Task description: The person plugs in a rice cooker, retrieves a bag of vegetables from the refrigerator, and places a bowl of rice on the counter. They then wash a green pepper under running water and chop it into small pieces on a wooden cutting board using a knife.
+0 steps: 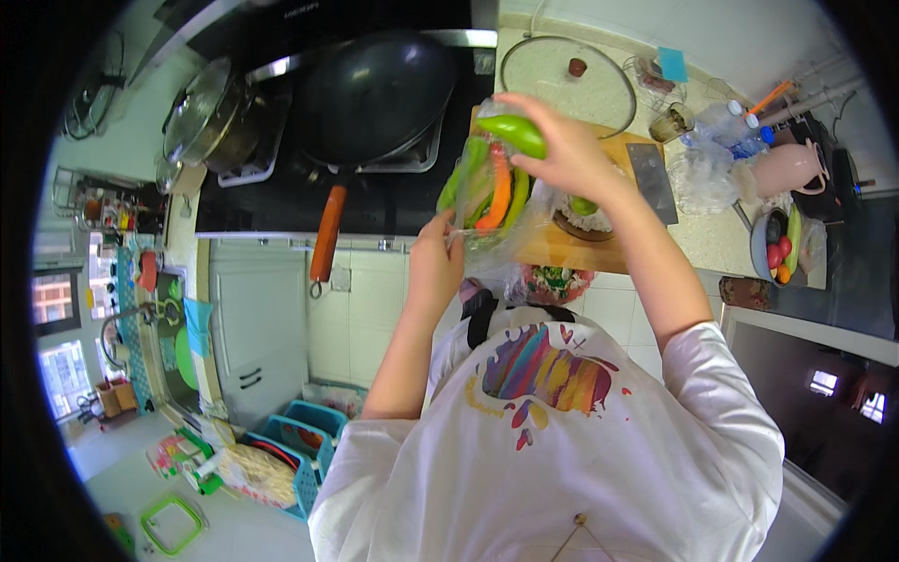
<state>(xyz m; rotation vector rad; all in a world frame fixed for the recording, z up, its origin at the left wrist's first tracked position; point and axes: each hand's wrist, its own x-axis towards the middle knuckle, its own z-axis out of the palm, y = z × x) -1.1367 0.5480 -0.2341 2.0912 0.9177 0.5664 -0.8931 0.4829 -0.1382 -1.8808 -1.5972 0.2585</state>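
Note:
A green pepper (516,133) is gripped in my right hand (562,151), over the top of a clear plastic bag (484,242). My left hand (439,249) pinches the bag's near left edge. Inside the bag lie an orange-red pepper (500,190) and several green peppers (520,200). To the right, partly behind my right forearm, a round dish of white food (586,218) with a green piece on it sits on a wooden cutting board (548,249). A cleaver (652,183) rests at the board's right side.
A black wok (379,98) with a wooden handle (328,235) stands on the stove, left of my hands. Behind it is a lidded pot (211,126). A glass lid (548,77) lies beyond the board. A vegetable bowl (762,246) and pink jug (783,170) stand right. Below is a scrap-filled basin (558,284).

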